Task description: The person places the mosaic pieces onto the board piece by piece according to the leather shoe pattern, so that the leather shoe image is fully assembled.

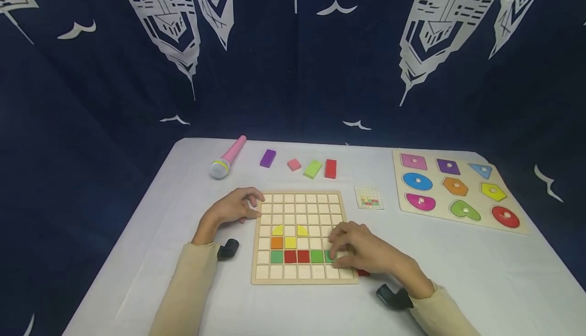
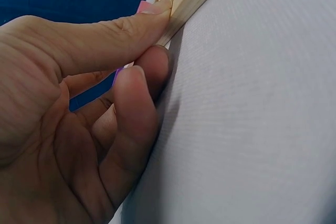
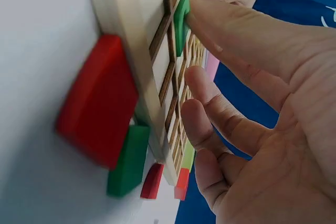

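A wooden grid board [image 1: 302, 281] lies on the white table, and my left hand [image 1: 231, 206] pinches its left edge, the thumb [image 2: 121, 40] over the rim. My right hand [image 1: 366, 248] is above the board's right side, with thumb and index finger pinching a green tile [image 3: 181, 22] at a grid cell; its other fingers are loosely bent. That row also holds another green tile [image 1: 276, 257], two red tiles [image 1: 290, 257] and a lighter green tile [image 1: 317, 256]. Above them sit an orange tile [image 1: 276, 243], a yellow square [image 1: 290, 243] and two yellow rounded pieces [image 1: 277, 230].
Against the board's right side lie a red block [image 3: 100, 100] and a green block [image 3: 128, 161], mostly hidden in the head view. Behind are a pattern card [image 1: 369, 198], a pink toy microphone [image 1: 231, 154], several coloured blocks [image 1: 330, 168] and a shape puzzle [image 1: 435, 206].
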### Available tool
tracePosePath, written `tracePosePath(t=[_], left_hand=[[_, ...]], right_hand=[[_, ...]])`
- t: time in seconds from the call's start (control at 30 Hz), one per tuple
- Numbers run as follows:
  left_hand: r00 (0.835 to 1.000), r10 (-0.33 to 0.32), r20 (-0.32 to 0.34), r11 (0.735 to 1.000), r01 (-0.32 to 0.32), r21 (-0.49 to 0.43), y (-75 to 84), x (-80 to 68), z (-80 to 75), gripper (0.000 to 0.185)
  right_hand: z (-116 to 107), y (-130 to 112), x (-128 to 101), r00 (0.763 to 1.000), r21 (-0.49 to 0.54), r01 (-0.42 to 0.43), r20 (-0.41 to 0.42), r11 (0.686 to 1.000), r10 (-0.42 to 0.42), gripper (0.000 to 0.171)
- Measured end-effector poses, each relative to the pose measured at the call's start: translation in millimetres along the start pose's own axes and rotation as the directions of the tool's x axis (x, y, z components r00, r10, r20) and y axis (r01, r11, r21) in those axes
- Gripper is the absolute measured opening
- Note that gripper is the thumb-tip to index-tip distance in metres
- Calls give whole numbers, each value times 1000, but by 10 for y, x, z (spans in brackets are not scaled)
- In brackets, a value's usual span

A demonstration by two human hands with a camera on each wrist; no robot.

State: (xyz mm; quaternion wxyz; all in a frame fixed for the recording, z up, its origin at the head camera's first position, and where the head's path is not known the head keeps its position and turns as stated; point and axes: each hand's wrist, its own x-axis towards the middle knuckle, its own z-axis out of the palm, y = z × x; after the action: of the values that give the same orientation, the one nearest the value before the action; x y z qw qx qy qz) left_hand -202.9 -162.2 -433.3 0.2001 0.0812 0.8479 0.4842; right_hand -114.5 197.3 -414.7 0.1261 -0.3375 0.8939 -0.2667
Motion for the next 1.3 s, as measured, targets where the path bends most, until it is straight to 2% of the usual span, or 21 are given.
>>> tracePosePath(t=[0.33,0.57,0.7,0.93,1.13,1.3], left_hand=[[1000,-6,-1,1000,6,-1,25,-9,3,42],[1000,-10,4,1000,10,4,29,-19,-12,43],[1000,-15,-4,1000,15,15,38,-21,-23,43],[1000,-7,10,1000,7,17,36,-15,-17,43],[1000,-9,6,1000,9,23,30,-6,-19,43],[1000,4,11,1000,-4,18,31,-16,-23,42]], right_hand=[[-82,65,-424,995,-32,-89,-50,996,87,18],[-77,196,-610,992,35,-99,-75,994,101,21],[-66,239,-649,990,92,-118,-67,989,124,26],[-30,310,-667,990,118,-123,-61,985,131,27],[-59,378,-590,996,168,-60,-54,984,70,29],[-106,406,-520,998,151,-30,-41,988,36,34]])
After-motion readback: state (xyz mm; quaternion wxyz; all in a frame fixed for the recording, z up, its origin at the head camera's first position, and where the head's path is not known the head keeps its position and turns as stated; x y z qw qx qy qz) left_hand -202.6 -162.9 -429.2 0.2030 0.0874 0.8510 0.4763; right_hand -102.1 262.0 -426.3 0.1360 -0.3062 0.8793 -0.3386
